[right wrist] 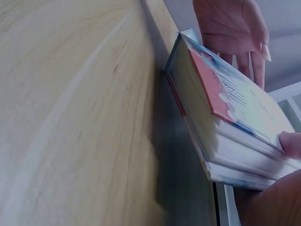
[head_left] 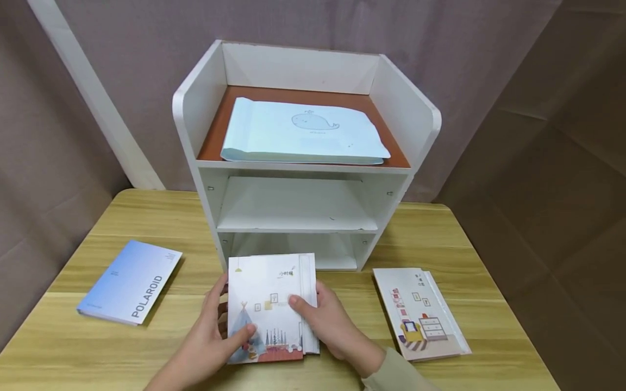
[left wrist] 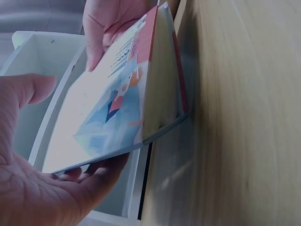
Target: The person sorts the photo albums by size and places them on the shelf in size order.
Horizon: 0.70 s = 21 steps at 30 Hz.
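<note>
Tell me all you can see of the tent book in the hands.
The tent book is a thick white hardback with a blue tent, framed pictures and a red strip drawn on its cover. It is closed, tilted up off the table before the shelf. The left hand and right hand hold its sides.

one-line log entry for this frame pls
left hand: grips tent-cover book | right hand: grips same book | book: near edge on table, before white shelf

Curtained recording nook; wooden desk (head_left: 440,228), white shelf unit (head_left: 303,163)
</note>
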Motion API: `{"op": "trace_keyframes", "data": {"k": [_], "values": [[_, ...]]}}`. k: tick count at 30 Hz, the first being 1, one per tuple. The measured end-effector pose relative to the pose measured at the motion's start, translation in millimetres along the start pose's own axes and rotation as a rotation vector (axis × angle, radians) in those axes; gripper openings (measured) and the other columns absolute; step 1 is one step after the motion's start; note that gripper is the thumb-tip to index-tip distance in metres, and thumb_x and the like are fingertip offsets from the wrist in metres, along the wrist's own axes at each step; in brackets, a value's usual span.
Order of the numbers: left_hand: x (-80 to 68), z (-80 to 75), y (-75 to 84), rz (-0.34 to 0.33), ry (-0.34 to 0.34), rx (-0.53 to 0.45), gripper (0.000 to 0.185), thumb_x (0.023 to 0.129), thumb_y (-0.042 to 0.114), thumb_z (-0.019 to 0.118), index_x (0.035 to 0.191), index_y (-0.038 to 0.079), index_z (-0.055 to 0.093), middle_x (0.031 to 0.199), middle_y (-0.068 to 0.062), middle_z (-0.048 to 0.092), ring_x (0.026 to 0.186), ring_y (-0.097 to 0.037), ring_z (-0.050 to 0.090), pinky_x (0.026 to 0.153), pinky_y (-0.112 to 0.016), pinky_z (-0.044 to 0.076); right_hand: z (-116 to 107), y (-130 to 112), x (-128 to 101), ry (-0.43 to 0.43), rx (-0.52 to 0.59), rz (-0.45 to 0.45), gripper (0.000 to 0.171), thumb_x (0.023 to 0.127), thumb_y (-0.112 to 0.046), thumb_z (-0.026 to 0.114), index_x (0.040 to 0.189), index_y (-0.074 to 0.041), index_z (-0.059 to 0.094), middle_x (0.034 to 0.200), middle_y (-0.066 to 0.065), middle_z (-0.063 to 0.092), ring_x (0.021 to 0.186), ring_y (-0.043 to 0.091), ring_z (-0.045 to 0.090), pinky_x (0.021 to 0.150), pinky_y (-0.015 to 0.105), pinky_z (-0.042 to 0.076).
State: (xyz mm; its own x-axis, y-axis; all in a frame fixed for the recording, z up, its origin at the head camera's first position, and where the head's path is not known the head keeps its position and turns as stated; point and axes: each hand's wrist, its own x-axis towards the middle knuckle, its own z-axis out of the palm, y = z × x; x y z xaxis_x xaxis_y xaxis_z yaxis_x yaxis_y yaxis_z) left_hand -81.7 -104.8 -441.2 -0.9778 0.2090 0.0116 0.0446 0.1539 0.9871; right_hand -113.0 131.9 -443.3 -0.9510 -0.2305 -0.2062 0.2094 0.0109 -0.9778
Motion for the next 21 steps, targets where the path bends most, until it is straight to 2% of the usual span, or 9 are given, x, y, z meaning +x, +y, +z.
{"op": "trace_keyframes", "data": {"k": [4,8,15,21], "values": [[2.0,3.5,1.3,0.021,0.031,-0.008,0.099,0.083,0.014,0.078,0.154,0.031,0.011,0.145,-0.009,0.034,0.119,-0.035,0.05,0.085,-0.029,0.054,-3.6,-4.7,-1.1,-0.002,0.014,-0.039,0.052,0.091,-0.025,0.068,0.135,-0.01,0.045,0.103,0.014,0.069,0.083,0.034,0.07,0.067,0.045,0.059],[4.4,7.4,1.9,0.015,0.02,-0.061,0.093,0.083,0.013,0.077,0.152,0.03,0.018,0.133,-0.011,0.046,0.111,-0.031,0.056,0.084,-0.031,0.055,-9.2,-9.8,-0.9,-0.021,0.018,-0.089,0.052,0.091,-0.024,0.067,0.137,-0.013,0.044,0.108,0.014,0.069,0.087,0.033,0.07,0.07,0.046,0.058],[6.8,17.0,-1.2,0.022,-0.013,-0.035,0.071,0.084,0.021,0.078,0.142,0.027,0.037,0.119,-0.003,0.061,0.102,-0.02,0.062,0.087,-0.03,0.053,-17.8,-24.4,1.1,-0.025,0.039,-0.172,0.052,0.093,-0.024,0.066,0.139,-0.016,0.042,0.113,0.015,0.067,0.091,0.034,0.068,0.074,0.047,0.058],[10.4,23.7,-1.6,0.094,-0.012,-0.087,0.06,0.087,0.021,0.074,0.14,0.024,0.045,0.116,0.0,0.066,0.103,-0.021,0.064,0.088,-0.031,0.053,-23.4,-38.6,3.1,-0.007,0.085,-0.214,0.05,0.094,-0.022,0.065,0.138,-0.017,0.043,0.116,0.016,0.066,0.093,0.036,0.068,0.076,0.048,0.057]]}}
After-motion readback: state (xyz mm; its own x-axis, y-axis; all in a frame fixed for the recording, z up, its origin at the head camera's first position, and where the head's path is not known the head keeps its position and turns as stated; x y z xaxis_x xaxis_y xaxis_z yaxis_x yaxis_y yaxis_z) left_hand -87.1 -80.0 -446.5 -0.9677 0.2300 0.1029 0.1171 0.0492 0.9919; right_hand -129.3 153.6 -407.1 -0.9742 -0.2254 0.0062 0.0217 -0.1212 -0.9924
